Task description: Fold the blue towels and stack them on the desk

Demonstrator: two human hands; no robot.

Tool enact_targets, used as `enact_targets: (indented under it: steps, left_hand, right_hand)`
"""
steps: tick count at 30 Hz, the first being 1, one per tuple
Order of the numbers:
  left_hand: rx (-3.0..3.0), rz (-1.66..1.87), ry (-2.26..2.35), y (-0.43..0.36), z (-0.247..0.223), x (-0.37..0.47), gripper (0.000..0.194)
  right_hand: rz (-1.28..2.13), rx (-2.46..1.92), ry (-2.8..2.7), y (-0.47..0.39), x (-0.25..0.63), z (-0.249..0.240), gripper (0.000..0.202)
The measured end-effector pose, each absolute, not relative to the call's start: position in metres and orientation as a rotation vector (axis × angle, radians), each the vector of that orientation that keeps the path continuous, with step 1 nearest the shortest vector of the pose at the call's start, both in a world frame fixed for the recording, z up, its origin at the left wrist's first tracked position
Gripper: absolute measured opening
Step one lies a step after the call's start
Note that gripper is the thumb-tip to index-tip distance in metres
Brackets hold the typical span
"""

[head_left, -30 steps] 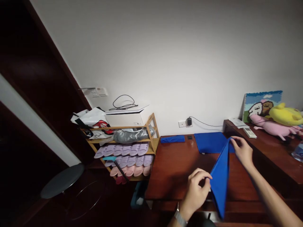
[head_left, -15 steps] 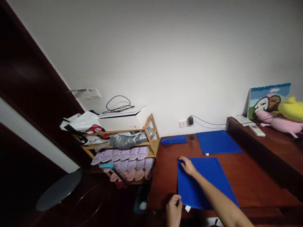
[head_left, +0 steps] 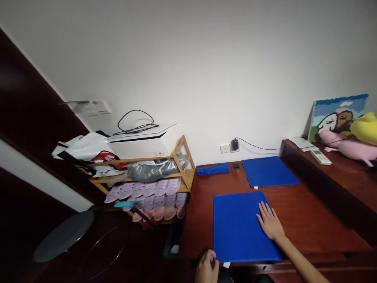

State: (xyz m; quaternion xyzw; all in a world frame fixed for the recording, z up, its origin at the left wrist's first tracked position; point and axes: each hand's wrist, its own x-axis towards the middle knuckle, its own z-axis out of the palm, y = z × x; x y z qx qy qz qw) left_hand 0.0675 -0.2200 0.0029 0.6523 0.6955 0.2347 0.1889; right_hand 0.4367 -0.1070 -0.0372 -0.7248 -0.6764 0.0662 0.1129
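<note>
A blue cloth (head_left: 235, 228) lies spread flat at the front of the wooden table, with a small white tag at its near edge. My right hand (head_left: 270, 225) rests palm down on its right side, fingers stretched out. At the near left corner, my left hand (head_left: 207, 268) has its thumb and fingers pinched together on the cloth's edge. Farther back lies a second flat blue cloth (head_left: 269, 171), also with a white tag. A folded blue cloth (head_left: 213, 169) sits at the table's back left.
The brown table (head_left: 312, 220) meets a raised wooden surface (head_left: 350, 177) at right, holding a remote (head_left: 321, 157) and a pink plush toy (head_left: 349, 147). A black charger (head_left: 235, 144) is plugged in behind. A slipper rack (head_left: 186, 173) and round stool (head_left: 64, 236) stand left.
My right hand has moved from the cloth's far left corner to its right side and now lies flat. The left hand stays at the near left corner. The view has shifted slightly.
</note>
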Motion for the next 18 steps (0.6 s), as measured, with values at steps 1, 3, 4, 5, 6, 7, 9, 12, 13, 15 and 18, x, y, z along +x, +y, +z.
enact_targets:
  steps: [1,3,4,5,6,7,9,12,13,15,18]
  left_hand:
    - [1.901,0.623,1.99,-0.219,0.005,0.065,0.02]
    - [2.045,0.619,2.059,-0.211,0.012,0.062,0.019]
    - [2.11,0.646,2.083,-0.203,0.016,0.063,0.021]
    - [2.167,0.683,2.091,-0.193,0.021,0.065,0.023]
    - [2.217,0.717,2.076,-0.179,0.026,0.07,0.026]
    - [2.265,0.742,2.042,-0.162,0.031,0.077,0.03]
    - [2.366,0.756,1.931,-0.125,0.039,0.1,0.037]
    - [2.506,0.694,1.75,-0.07,0.04,0.15,0.042]
    - [2.538,0.661,1.693,-0.056,0.037,0.169,0.044]
    - [2.585,0.592,1.575,-0.035,0.026,0.205,0.049]
    - [2.618,0.502,1.458,-0.02,0.004,0.248,0.054]
  right_hand:
    - [0.194,-2.131,-1.998,-0.105,0.437,-0.04,0.076]
    - [0.208,-2.145,-1.994,-0.099,0.437,-0.041,0.077]
    - [0.217,-2.149,-1.985,-0.094,0.439,-0.039,0.077]
    - [0.223,-2.15,-1.974,-0.088,0.441,-0.036,0.077]
    - [0.226,-2.15,-1.962,-0.081,0.444,-0.031,0.076]
    - [0.228,-2.151,-1.95,-0.072,0.446,-0.026,0.076]
    - [0.236,-2.148,-1.952,-0.054,0.449,-0.017,0.074]
    - [0.26,-2.136,-2.003,-0.032,0.447,-0.013,0.073]
    - [0.262,-2.128,-2.018,-0.028,0.446,-0.015,0.073]
    - [0.262,-2.12,-2.03,-0.025,0.444,-0.021,0.073]
    - [0.261,-2.126,-2.032,-0.025,0.445,-0.03,0.073]
